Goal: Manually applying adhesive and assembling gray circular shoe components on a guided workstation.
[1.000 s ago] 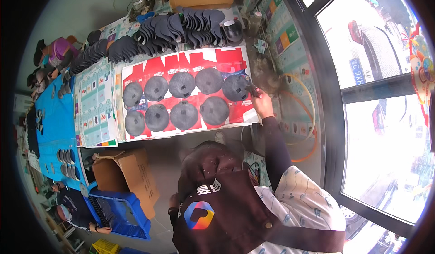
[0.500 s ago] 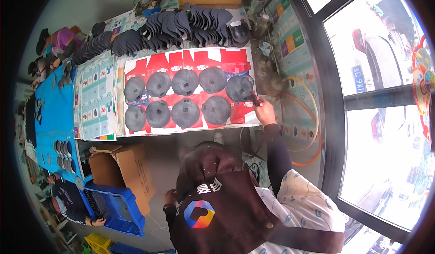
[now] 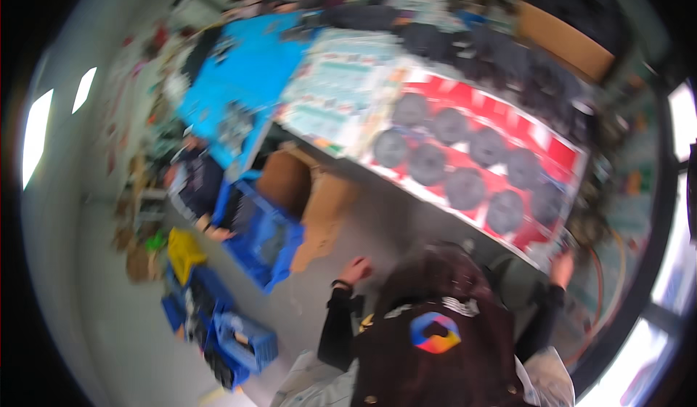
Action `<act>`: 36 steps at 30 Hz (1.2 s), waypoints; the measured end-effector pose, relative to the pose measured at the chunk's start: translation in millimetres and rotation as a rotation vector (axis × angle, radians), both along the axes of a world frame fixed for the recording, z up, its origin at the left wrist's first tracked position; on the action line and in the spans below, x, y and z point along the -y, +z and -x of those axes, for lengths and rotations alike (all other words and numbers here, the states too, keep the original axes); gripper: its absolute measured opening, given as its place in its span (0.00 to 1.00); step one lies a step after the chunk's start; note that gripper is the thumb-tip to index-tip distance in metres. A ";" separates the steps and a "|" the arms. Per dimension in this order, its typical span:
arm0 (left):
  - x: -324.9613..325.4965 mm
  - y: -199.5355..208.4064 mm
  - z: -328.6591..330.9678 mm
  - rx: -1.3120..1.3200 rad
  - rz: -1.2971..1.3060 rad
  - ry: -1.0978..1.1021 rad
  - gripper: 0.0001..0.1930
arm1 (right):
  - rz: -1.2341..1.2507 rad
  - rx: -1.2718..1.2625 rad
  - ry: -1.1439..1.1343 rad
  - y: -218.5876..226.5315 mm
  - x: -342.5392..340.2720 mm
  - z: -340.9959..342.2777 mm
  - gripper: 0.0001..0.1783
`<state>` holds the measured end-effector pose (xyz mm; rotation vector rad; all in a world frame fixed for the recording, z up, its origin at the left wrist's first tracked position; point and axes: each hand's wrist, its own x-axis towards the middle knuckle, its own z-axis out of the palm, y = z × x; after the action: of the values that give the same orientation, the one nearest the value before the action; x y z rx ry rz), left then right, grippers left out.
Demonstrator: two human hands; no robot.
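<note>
Several dark grey round discs [image 3: 465, 188] lie in two rows on a red and white printed sheet [image 3: 534, 120] on the table. My right hand [image 3: 560, 267] is at the table's right front corner, fingers closed round a small dark tool [image 3: 565, 241] whose kind is too blurred to tell. The nearest disc [image 3: 547, 203] lies just beyond it. My left hand [image 3: 356, 270] is held low in front of me, over the floor and away from the table. Motion blur smears its fingers, and nothing can be made out in it.
Dark curved pieces [image 3: 501, 57] stand in rows along the table's back, by a cardboard box [image 3: 565, 40]. Left are a blue-covered table [image 3: 250, 66], an open carton [image 3: 327, 214] and a blue crate [image 3: 272, 251], where another person [image 3: 197, 178] works. An orange hose [image 3: 598, 283] hangs at right.
The view has swung left and blurred, so the table appears farther right and tilted. My left hand has come forward into plain view. My right hand is now at the table's front corner, still gripping the dark tool.
</note>
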<state>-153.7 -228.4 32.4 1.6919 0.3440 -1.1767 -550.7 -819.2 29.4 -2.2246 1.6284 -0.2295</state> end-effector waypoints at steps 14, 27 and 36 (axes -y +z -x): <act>66.4 482.3 28.0 0.601 1.486 -0.656 0.33 | 0.340 -0.409 0.199 -72.7 -15.9 -25.2 0.40; -46.8 419.9 -72.6 1.061 0.617 -0.194 0.78 | -0.094 0.659 0.603 225.4 -229.9 -276.1 0.51; -59.2 315.3 -117.9 1.171 0.631 -0.177 0.47 | -0.080 0.536 1.051 321.9 -475.9 -454.2 0.77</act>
<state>-35.8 -169.2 347.7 1.5485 -0.8243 -0.1930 -96.4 -343.3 351.3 -2.3464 0.1142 -0.3925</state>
